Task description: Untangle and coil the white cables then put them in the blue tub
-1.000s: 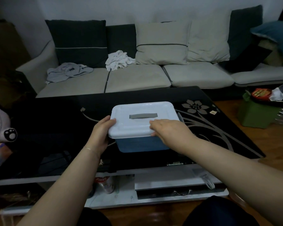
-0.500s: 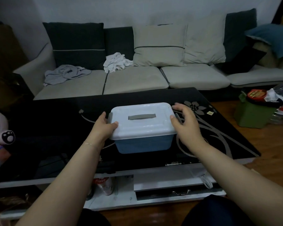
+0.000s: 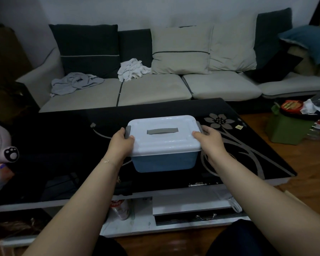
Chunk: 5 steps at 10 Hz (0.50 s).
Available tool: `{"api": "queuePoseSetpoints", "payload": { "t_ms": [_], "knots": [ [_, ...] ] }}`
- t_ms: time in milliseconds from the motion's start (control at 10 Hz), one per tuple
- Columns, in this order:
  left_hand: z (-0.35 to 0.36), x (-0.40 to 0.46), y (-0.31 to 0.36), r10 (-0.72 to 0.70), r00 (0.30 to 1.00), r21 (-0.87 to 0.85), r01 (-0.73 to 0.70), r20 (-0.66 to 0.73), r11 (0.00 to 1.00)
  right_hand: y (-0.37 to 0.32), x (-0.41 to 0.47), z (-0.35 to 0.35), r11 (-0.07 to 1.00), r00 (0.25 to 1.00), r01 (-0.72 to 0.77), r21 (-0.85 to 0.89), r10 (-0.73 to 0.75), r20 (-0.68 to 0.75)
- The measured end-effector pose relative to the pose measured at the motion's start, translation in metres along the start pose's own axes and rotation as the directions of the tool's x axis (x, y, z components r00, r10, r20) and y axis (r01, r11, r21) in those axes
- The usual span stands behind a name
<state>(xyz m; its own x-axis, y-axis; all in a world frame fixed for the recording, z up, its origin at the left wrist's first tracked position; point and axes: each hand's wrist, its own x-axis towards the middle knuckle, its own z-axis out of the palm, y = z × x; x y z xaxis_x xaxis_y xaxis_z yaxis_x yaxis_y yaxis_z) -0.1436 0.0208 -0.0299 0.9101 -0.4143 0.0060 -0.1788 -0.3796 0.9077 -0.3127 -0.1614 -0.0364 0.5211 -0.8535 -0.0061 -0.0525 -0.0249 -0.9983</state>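
The tub (image 3: 164, 160) is set on the table (image 3: 63, 154), lid (image 3: 163, 138) on, long axis left–right; the left hand (image 3: 121, 143) is clasped on the left end and latch, the right hand (image 3: 209, 139) on the right end – both equally near; one cable (image 3: 100, 131) is seen lying left of the tub.

The room is dim and bluish, with no strong shadows. The glossy black table (image 3: 63, 163) gives faint reflections. Wide-angle distortion bends the edges; corners look soft and murky.
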Motion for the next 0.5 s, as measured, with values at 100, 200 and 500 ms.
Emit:
{"api": "queuePoseSetpoints", "payload": {
  "t_ms": [100,200,500],
  "knots": [
    [0.000,-0.003,-0.005,0.027,1.000,-0.061,-0.026,0.008,0.998,-0.001,0.005,0.003,0.993,0.996,0.073,-0.098,-0.077,-0.034],
    [0.000,-0.004,-0.008,0.051,0.998,-0.137,-0.047,0.026,0.989,0.002,0.013,0.007,0.975,0.989,0.111,-0.190,-0.128,-0.079],
    [0.005,-0.015,-0.010,0.073,0.996,-0.216,-0.084,-0.060,0.973,-0.006,0.052,0.019,0.946,0.986,0.075,-0.316,-0.118,-0.119]
  ]
}}
